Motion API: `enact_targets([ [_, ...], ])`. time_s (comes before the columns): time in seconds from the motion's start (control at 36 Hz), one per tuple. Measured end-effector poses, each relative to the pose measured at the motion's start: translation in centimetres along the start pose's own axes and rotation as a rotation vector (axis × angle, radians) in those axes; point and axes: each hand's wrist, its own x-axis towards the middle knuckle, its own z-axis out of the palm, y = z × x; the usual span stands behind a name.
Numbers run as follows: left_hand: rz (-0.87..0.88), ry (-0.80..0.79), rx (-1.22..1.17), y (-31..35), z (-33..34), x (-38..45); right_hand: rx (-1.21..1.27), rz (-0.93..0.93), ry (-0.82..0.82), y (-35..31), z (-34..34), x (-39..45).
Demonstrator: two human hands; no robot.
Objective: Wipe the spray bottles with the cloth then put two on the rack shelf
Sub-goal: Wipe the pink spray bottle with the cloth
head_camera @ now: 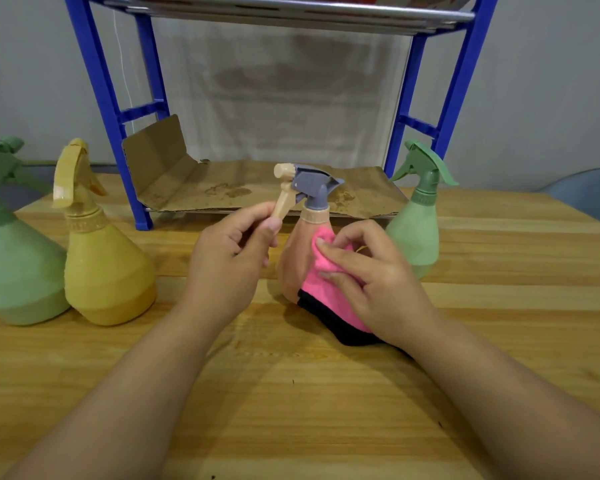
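A: Any brand or writing we can read?

B: None that we can make out. The bottles show no label from here.

A: Then left to right, as we see it.

B: Far to the left of the left hand (pixel 229 261) stands a pale green spray bottle (pixel 13 265), cone-shaped, frosted plastic. Touching it, nearer that hand, a yellow spray bottle (pixel 106 271) of the same cone shape with a translucent yellow trigger head.

A: And the left hand itself?

B: Its fingers are curled, and thumb and forefinger pinch the beige trigger of the peach spray bottle (pixel 291 261), which stands between our two hands on the wooden table (pixel 291 393). The bottle has a grey sprayer head and a beige collar.

A: The right hand?

B: The right hand (pixel 371 282) presses a fuzzy pink cloth (pixel 323 289) against the bottle's right flank, fingers bent over it and fingertips dug into the nap. The cloth has a black edge trailing onto the table under the wrist.

A: Beyond our hands?

B: A blue-framed rack (pixel 111 109) with metal bars up top. Its low shelf (pixel 257 188) is lined with stained brown cardboard, the left end folded up.

A: And to the right?

B: A second green spray bottle (pixel 418 223), just past the right hand, by the rack's right leg.
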Motion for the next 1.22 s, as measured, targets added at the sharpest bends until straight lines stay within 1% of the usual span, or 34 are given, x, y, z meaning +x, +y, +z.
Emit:
enact_targets([
  [0.08,-0.019,-0.003,-0.04,-0.1,0.0,0.0,0.006,0.007,0.002,-0.1,-0.3,-0.3],
  [0.17,-0.04,-0.047,-0.075,-0.2,0.1,-0.3,0.006,0.059,0.066,-0.2,-0.8,-0.4],
  [0.28,-0.153,-0.128,-0.045,-0.6,0.9,-0.6,-0.006,0.177,0.153,0.0,-1.1,-0.4],
  [0.36,-0.228,-0.135,0.005,-1.3,1.5,-0.6,-0.002,0.244,0.152,0.2,-1.1,-0.5],
  [0.47,-0.289,-0.239,0.044,-2.0,2.0,-0.4,-0.003,0.247,0.12,0.2,-1.0,-0.5],
  [0.56,-0.333,-0.308,-0.012,-2.1,1.9,-0.2,-0.012,0.245,0.092,0.2,-1.0,-0.5],
  [0.64,-0.352,-0.31,-0.07,-2.2,1.8,0.0,0.017,0.25,0.113,0.2,-1.0,-0.5],
  [0.78,-0.353,-0.339,-0.145,-1.9,1.9,0.3,0.109,0.282,0.169,0.0,-1.3,-0.5],
  [0.94,-0.399,-0.368,-0.338,-1.6,2.0,0.5,0.271,0.335,0.221,-0.9,-1.7,-0.4],
  [1.03,-0.403,-0.361,-0.415,-1.4,2.1,0.4,0.252,0.337,0.141,-1.3,-1.6,-0.4],
  [1.17,-0.396,-0.321,-0.481,-1.3,1.8,0.5,0.179,0.31,-0.166,-1.9,-0.7,-0.8],
  [1.22,-0.378,-0.339,-0.505,-1.1,1.6,0.6,0.16,0.307,-0.219,-2.2,-0.3,-0.8],
])
